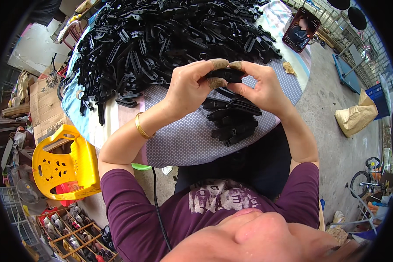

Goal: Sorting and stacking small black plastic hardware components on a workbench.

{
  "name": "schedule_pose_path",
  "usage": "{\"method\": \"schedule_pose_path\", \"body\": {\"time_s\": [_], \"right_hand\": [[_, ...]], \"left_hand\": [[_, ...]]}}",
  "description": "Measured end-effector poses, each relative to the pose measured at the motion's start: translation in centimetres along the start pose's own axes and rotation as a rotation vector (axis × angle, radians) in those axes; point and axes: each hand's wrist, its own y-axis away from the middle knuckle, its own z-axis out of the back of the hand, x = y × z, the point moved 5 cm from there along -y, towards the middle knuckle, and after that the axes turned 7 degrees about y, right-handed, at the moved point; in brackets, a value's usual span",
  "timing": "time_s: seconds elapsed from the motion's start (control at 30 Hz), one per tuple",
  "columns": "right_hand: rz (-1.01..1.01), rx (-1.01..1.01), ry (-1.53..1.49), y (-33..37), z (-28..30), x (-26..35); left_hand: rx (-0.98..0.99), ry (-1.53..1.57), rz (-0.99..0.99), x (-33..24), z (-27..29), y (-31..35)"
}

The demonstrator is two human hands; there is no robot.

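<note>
Your left hand (187, 84) and right hand (264, 85) pinch a black plastic part (228, 75) in their fingers (219, 64), the heap (135, 56) beyond them apparently waiting, the nearer pile (233, 124) perhaps done.

The person wears a purple T-shirt (161, 218) with short sleeves (126, 196) and a plain finish — except at the chest, where a pale, blotchy print (222, 198) carries dark lettering. A smooth gold bangle (139, 125) circles the left wrist. Tan finger covers (217, 83) wrap two digits of the left hand (186, 87) — another sits on the right hand (265, 87). The trousers (266, 170) look dark, nearly black.
</note>
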Motion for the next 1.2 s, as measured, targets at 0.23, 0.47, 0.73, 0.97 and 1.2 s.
{"method": "schedule_pose_path", "body": {"time_s": [0.23, 0.47, 0.73, 0.97, 1.2], "right_hand": [[0.029, -0.005, 0.047, 0.2, 0.3, -0.5], [-0.209, -0.121, -0.198, -0.9, 4.3, -7.1], [-0.030, -0.130, 0.614, -1.1, 2.2, -6.9], [-0.031, -0.106, 0.685, -1.5, 0.1, -7.1], [-0.028, -0.050, 0.652, -1.3, 0.6, -7.2]], "left_hand": [[-0.002, 0.130, -0.024, -0.7, 0.1, -0.7], [0.411, 0.016, 0.106, 0.2, -2.3, 0.9], [0.051, -0.377, 0.011, 3.1, 2.9, -2.5], [0.314, -0.829, -0.007, 5.4, 1.7, -3.2], [0.248, -1.003, -0.138, 5.8, 1.1, -2.8]]}}
